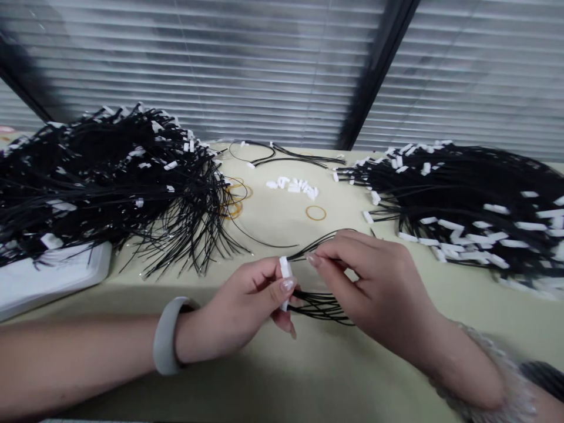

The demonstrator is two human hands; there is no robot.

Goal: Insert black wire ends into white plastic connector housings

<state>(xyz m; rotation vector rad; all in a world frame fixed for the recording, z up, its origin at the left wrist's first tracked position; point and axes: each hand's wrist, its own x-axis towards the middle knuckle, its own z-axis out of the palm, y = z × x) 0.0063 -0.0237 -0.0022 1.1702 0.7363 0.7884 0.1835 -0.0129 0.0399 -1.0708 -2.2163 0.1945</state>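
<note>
Between the thumb and fingers of my left hand is a white connector, held upright on its narrow end. Several thin black wires run from it to the right and pass beneath my right hand. That hand is closed in a pinch just right of the connector, thumb and forefinger together on a black wire near the upper wires. Its other fingers are curled and partly hidden, so I cannot tell what else they hold.
A big heap of black wires with white connectors lies left, partly over a white tray. More connector-ended wires are piled right. Loose white connectors and a rubber band lie between, before window blinds.
</note>
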